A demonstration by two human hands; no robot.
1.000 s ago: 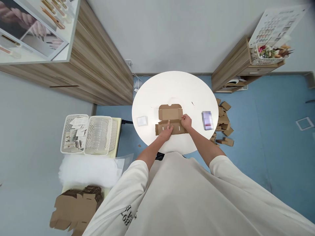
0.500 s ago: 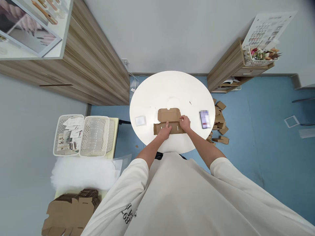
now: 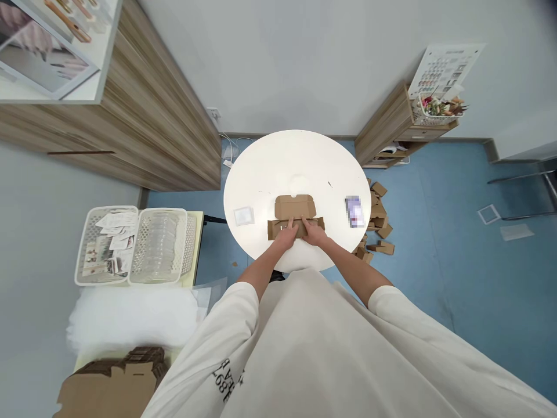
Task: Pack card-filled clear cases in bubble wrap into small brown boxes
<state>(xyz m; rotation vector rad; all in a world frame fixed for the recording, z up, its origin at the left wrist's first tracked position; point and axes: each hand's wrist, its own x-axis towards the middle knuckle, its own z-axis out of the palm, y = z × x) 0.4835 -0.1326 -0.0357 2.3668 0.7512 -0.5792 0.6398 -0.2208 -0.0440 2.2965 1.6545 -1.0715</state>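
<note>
A brown cardboard box [image 3: 295,206], partly folded, lies on the round white table [image 3: 296,157] close to my body. Its lid panel stretches away from me, and side flaps stick out left and right of its near part. My left hand [image 3: 287,234] grips the near part just left of the middle. Beside it, my right hand [image 3: 314,233] grips the same part on the right, fingertips pointing inward. The hands cover the middle of the near edge.
On the table, a clear flat case [image 3: 243,216] lies left and a blurred purple packet [image 3: 354,211] right. Small folded boxes [image 3: 379,216] are heaped on the floor. At left are white baskets [image 3: 159,247], white wrapping sheets [image 3: 134,316] and stacked flat cardboard [image 3: 108,389].
My right hand has left the box's right flap and moved inward, next to my left hand. The right side flap now sticks out. The whole view has shifted slightly.
</note>
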